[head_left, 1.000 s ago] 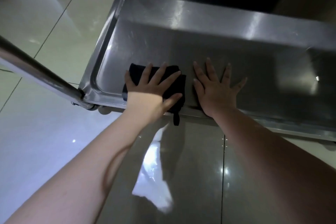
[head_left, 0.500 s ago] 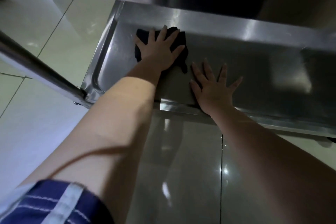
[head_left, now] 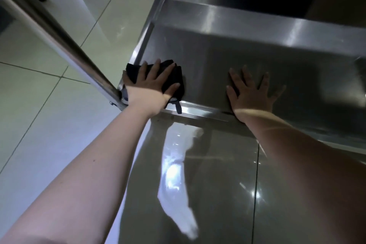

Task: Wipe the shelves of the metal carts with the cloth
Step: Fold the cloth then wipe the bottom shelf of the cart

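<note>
- black cloth (head_left: 179, 79), folded flat, lying in the near left corner, its small loop hanging over the front rim
- steel shelf (head_left: 217, 59), shiny, shallow, raised rim

Open shelf surface (head_left: 257, 61) toward right, metal post (head_left: 59, 33) crowding left corner

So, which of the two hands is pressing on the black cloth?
The left hand, spread over the cloth at the corner of the shelf; the right hand lies flat on bare metal.
</note>
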Demonstrator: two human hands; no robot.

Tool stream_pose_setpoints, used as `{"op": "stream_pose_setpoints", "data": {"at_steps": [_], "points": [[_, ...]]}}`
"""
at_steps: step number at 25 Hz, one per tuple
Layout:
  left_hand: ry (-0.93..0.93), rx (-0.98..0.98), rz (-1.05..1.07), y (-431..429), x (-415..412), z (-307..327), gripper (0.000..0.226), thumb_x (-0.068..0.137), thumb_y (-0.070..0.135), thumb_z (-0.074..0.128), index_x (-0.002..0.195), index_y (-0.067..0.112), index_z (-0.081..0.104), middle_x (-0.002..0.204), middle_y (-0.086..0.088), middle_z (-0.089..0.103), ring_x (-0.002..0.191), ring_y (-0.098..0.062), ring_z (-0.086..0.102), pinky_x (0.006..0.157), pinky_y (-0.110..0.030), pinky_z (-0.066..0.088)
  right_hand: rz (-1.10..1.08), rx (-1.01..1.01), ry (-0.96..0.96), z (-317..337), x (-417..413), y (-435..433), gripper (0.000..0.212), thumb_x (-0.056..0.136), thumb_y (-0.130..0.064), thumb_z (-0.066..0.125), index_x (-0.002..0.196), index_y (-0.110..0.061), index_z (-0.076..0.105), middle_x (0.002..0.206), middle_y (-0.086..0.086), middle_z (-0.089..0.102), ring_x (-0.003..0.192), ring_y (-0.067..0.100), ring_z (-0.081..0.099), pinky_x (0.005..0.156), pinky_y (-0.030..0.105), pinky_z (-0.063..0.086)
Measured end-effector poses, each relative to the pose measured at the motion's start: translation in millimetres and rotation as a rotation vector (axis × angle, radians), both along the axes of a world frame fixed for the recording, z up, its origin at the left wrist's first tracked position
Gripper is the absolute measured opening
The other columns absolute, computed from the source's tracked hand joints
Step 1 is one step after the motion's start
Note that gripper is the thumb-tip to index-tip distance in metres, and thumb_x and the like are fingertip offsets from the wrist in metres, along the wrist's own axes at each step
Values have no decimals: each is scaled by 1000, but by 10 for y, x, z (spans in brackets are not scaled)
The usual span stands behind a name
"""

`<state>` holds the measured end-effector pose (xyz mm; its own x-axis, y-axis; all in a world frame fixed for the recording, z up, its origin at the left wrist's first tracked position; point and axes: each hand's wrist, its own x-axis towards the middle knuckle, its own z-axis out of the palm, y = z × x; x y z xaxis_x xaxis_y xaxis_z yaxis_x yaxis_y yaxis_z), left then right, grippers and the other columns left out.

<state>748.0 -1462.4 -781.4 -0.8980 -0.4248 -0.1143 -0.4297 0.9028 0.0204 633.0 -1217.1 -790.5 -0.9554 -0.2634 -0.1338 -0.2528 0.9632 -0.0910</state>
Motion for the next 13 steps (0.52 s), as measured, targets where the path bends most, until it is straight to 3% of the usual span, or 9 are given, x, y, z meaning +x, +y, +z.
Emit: {"op": "stream_pose_setpoints", "data": {"at_steps": [4,10,13], "points": [[-21,58,-18,17,-29,92,61,89,72,13,146,58,-5,164,12,0,150,-22,-3,110,-69,-2,112,-30,-43,51,197,-450,58,97,-61,20,152,-47,6,163,-17,-3,150,29,-8,111,67,-8],[12,78,34,226,201,-7,63,85,77,12,144,60,-2,163,11,4,150,-22,1,105,-69,-2,155,0,36,-100,283,-438,60,94,-63,13,150,-49,-2,162,-19,-8,149,31,-11,109,68,-12],[16,95,33,42,-135,-7,63,88,77,14,146,58,-2,164,10,0,150,-24,-2,106,-71,-4,159,8,37,-123,265,-466,59,95,-63,13,150,-50,-4,162,-19,-10,149,30,-12,109,69,-11]]}}
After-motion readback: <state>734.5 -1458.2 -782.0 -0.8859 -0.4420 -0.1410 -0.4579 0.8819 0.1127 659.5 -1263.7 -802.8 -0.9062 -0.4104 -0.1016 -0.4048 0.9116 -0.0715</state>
